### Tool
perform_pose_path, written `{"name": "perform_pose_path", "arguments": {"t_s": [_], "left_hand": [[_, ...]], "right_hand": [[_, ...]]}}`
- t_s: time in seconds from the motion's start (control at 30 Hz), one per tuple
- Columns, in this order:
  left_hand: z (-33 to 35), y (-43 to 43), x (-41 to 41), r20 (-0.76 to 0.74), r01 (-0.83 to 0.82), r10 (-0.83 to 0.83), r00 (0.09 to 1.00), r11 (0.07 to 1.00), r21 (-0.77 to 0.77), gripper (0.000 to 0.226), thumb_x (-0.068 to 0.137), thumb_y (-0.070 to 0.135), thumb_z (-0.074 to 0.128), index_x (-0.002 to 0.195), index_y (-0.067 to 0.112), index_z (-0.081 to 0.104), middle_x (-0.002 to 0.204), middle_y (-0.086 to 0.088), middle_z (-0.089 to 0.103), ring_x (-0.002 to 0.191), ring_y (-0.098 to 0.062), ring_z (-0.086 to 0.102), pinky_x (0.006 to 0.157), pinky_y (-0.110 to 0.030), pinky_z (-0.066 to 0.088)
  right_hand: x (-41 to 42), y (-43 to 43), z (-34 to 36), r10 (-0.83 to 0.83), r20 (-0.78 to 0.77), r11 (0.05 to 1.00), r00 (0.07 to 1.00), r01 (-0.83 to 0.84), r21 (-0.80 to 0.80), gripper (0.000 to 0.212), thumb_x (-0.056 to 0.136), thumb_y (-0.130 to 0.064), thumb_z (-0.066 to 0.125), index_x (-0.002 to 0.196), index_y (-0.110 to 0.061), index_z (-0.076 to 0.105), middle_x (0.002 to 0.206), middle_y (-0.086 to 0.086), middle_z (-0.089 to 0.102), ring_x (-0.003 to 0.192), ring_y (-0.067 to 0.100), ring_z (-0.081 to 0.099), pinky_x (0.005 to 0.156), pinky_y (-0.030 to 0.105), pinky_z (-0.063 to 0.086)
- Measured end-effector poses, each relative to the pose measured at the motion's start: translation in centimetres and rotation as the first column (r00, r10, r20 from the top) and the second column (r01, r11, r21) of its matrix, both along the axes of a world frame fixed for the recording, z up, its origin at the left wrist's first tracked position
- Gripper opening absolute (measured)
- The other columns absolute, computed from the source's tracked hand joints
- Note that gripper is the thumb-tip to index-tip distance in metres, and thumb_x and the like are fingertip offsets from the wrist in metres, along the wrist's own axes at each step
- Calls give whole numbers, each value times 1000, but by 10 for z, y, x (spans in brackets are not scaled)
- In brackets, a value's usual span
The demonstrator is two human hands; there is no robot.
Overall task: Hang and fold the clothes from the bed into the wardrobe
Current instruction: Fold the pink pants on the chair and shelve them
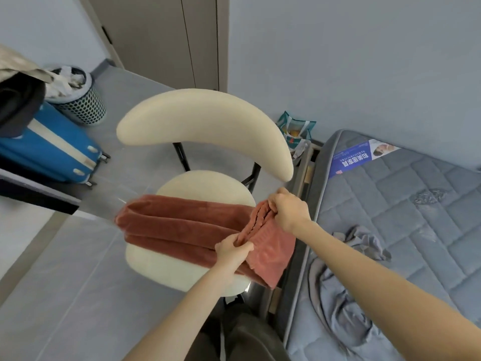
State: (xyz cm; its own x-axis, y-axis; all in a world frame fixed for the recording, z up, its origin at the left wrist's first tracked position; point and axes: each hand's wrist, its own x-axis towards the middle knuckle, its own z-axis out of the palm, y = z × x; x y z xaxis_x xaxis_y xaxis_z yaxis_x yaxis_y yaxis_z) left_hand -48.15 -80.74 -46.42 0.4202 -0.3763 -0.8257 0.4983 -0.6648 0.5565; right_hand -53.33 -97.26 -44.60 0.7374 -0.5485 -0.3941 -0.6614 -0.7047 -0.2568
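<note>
A rust-red corduroy garment (179, 225) lies folded lengthwise across the round seat of a cream chair (203, 118). My left hand (231, 250) pinches the garment's gathered waistband edge at the near side. My right hand (287, 208) grips the same bunched edge at the far side, above the seat's right rim. A grey garment (335, 290) lies crumpled on the quilted grey mattress (421, 230) to the right. No wardrobe interior is in view.
A blue suitcase (54, 149) with dark clothes on top lies at the left, beside a perforated basket (78, 97) full of items. A green bag (295, 131) stands by the wall behind the bed. A grey door (166, 40) is at the back.
</note>
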Motion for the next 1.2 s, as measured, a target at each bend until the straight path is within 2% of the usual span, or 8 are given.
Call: {"name": "perform_pose_path", "arguments": {"t_s": [0.13,0.27,0.37,0.6,0.77,1.0,1.13,1.2], "left_hand": [[-50,4,19,31,64,-64,997,998,-1,32,86,13,60,118,13,59,110,-4,64,99,-19,62,71,-25,49],[-88,7,30,-89,4,-2,996,1000,26,22,81,4,65,103,6,68,102,-14,71,98,-28,67,90,-39,54],[-102,10,30,-209,-33,40,977,999,35,32,79,4,63,110,11,67,102,-8,71,96,-22,67,92,-37,54],[-94,-25,7,-291,278,-285,913,958,-65,37,87,4,53,124,8,57,96,-12,62,91,-26,62,88,-38,51],[-87,-75,-27,-473,101,-243,847,947,-305,17,74,12,58,90,10,62,72,-6,57,66,-19,55,67,-29,45],[-150,-59,-36,39,298,-301,953,906,-301,27,86,7,63,104,26,61,94,18,64,85,6,61,65,-2,44],[-180,-32,-30,162,354,-319,934,886,-298,31,86,10,64,112,26,61,103,13,68,97,3,62,82,-13,48],[-190,-26,-27,251,464,-407,878,852,-242,39,85,9,61,120,25,58,111,10,62,107,-7,58,95,-24,46]], "right_hand": [[13,14,-56,-171,140,971,975,143,191,25,86,4,44,88,-17,57,107,2,51,89,26,56,67,32,42],[0,32,-108,-388,137,872,911,315,376,37,95,-8,45,130,-18,52,126,6,51,99,24,59,84,30,50],[-22,56,-139,-577,118,740,808,455,496,30,97,-10,47,126,-16,52,101,-3,64,89,14,64,70,12,47],[-70,67,-150,-901,145,399,409,649,648,24,102,-32,42,112,-31,64,105,-17,65,99,2,59,81,17,45],[-106,33,-123,-960,202,281,195,617,735,34,102,-39,39,94,-27,70,93,-14,71,91,1,61,80,17,49],[-92,18,-137,-908,26,269,418,535,801,14,95,-49,50,96,-43,62,93,-27,67,91,-5,62,66,17,45],[-61,21,-170,-835,-100,276,541,570,774,14,87,-51,63,93,-38,62,101,-9,70,99,12,66,82,32,55],[-47,21,-186,-836,-103,317,540,627,711,35,78,-54,72,103,-32,61,105,-3,68,101,17,65,94,39,52]]}}
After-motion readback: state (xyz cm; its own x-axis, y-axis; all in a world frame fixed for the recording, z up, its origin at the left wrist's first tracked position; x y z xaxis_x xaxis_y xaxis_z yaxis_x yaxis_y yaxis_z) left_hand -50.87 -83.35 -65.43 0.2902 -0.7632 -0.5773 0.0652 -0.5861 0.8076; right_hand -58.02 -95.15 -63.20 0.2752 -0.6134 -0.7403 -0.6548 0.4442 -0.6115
